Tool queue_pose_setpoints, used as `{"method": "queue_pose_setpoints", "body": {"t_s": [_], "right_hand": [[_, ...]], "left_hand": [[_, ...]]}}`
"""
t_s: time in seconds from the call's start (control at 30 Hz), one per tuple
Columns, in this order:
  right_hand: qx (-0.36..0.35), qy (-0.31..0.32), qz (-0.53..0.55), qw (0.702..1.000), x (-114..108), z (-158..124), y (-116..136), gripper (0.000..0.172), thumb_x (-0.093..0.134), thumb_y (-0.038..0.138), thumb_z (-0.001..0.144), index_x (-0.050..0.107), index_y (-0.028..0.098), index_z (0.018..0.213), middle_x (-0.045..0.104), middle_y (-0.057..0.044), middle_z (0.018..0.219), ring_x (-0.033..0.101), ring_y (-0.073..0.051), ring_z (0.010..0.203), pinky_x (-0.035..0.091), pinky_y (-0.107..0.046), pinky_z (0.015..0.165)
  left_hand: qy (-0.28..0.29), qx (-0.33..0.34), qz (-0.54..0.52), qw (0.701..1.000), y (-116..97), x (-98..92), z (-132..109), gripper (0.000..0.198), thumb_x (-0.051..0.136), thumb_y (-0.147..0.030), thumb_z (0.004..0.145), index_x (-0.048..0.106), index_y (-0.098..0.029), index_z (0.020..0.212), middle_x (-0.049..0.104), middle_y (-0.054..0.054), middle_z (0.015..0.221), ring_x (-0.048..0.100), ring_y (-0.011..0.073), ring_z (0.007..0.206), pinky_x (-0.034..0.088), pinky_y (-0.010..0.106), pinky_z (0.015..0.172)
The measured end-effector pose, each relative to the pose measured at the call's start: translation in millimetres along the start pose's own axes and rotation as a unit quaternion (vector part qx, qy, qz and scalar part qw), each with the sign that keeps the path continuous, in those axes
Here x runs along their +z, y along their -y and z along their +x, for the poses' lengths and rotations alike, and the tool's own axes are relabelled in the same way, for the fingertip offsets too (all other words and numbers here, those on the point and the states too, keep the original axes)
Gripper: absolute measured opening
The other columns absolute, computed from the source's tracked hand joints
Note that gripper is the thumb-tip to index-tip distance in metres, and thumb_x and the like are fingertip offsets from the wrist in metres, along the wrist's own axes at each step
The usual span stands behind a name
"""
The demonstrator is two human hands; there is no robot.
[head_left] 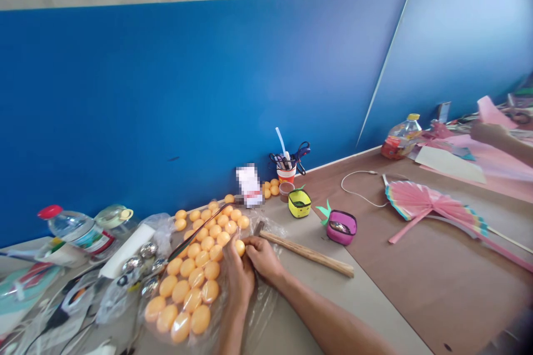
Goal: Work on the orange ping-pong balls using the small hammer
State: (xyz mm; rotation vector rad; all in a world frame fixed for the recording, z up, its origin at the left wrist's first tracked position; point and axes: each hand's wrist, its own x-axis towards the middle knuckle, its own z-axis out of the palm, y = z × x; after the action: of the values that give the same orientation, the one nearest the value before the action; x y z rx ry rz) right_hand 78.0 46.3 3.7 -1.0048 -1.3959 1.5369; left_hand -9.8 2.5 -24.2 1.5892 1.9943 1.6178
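An orange ping-pong ball (240, 248) sits between my two hands. My left hand (240, 274) holds it from the left with bent fingers. From the other side, the pinched fingertips of my right hand (265, 257) press against the ball's right edge. Just left of my hands lies a clear plastic bag (222, 302) full of similar orange balls (192, 277). A dark thin stick (195, 233) rests across the bag. Right beside my right hand is a hammer (310, 252) with a wooden handle; its head is partly covered by plastic.
Yellow (299, 203) and purple (341, 227) small containers stand beyond the hammer. Behind them is a cup of pens (286, 172). Bottles (83, 233) and shiny metal balls (149, 249) crowd the left. A pink fan (433, 205) lies right, near another person's hand (489, 133).
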Motion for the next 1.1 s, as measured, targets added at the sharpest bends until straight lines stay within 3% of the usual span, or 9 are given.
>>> {"method": "queue_pose_setpoints", "body": {"t_s": [0.17,0.33,0.77,1.1], "right_hand": [[-0.035,0.013,-0.076,0.996,-1,1,0,0.037,0.041,0.014,0.069,0.076,0.016,0.082,0.075,-0.007,0.087,0.069,-0.023,0.086,0.052,-0.032,0.082],[-0.03,0.02,-0.072,0.997,-2,0,2,0.04,0.041,0.013,0.07,0.078,0.015,0.085,0.077,-0.009,0.094,0.07,-0.024,0.09,0.052,-0.033,0.087],[0.041,0.06,0.124,0.99,-4,-3,0,0.025,0.056,0.025,0.071,0.075,0.019,0.086,0.075,-0.004,0.08,0.069,-0.022,0.082,0.053,-0.035,0.085],[0.056,0.093,0.154,0.982,-5,-5,7,0.025,0.061,0.025,0.064,0.073,0.018,0.085,0.073,-0.002,0.08,0.066,-0.021,0.083,0.05,-0.035,0.087]], "left_hand": [[0.013,-0.021,-0.007,1.0,6,0.4,0,0.039,0.049,-0.019,0.087,0.054,-0.016,0.126,0.057,0.019,0.13,0.051,0.0326,0.13,0.04,0.056,0.112],[0.016,-0.027,-0.015,0.999,8,0.8,0,0.042,0.047,-0.019,0.088,0.051,-0.014,0.129,0.055,0.02,0.134,0.049,0.0323,0.133,0.037,0.055,0.115],[0.022,-0.107,-0.046,0.993,-3,-2.7,3,0.051,0.048,-0.019,0.088,0.044,-0.016,0.139,0.055,0.019,0.138,0.051,0.0311,0.134,0.04,0.054,0.114],[0.012,-0.107,-0.043,0.993,-5,-3.0,4,0.053,0.048,-0.013,0.085,0.047,-0.017,0.138,0.058,0.018,0.133,0.054,0.0315,0.129,0.041,0.057,0.112]]}}
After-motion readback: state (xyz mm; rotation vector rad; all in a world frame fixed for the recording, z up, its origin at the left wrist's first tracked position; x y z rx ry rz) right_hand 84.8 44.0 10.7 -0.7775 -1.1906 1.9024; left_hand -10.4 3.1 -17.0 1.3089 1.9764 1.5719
